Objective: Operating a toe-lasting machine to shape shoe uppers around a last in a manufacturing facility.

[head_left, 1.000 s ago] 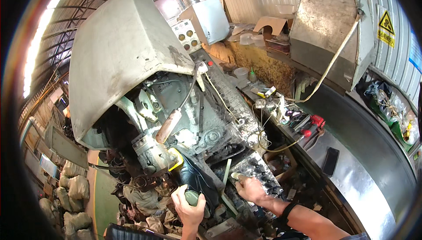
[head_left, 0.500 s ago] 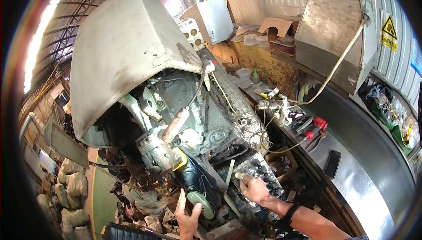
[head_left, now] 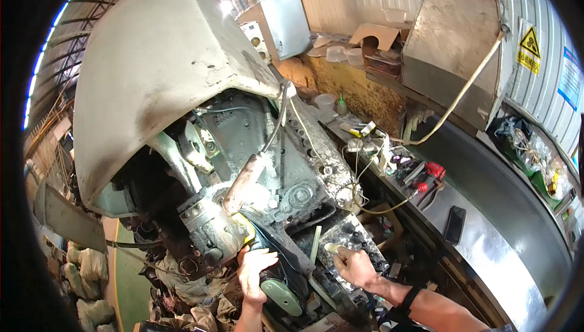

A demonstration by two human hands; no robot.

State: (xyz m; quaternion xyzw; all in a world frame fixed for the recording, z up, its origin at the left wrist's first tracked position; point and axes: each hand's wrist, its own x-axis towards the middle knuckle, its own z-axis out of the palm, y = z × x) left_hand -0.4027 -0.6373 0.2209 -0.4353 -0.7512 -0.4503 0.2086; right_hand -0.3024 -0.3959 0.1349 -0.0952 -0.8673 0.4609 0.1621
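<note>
"One left hand [head_left: 253, 273], fingers outstretched! The dark shoe [head_left: 286, 274]?"
"Right beside it, on its right!"
"And the right hand [head_left: 356, 267]?"
"Curled around a pale knob [head_left: 331, 247]!"

To the right of the right hand [head_left: 357, 267], a metal bench [head_left: 486, 258] carries 1 black phone [head_left: 455, 225] and, farther forward, 1 red tool [head_left: 431, 175]; well ahead of that hand, a grimy shelf [head_left: 383, 76] holds clear plastic tubs [head_left: 335, 54]; far left of the left hand [head_left: 254, 271], pale sacks [head_left: 93, 270] line a green floor [head_left: 130, 280].
</note>
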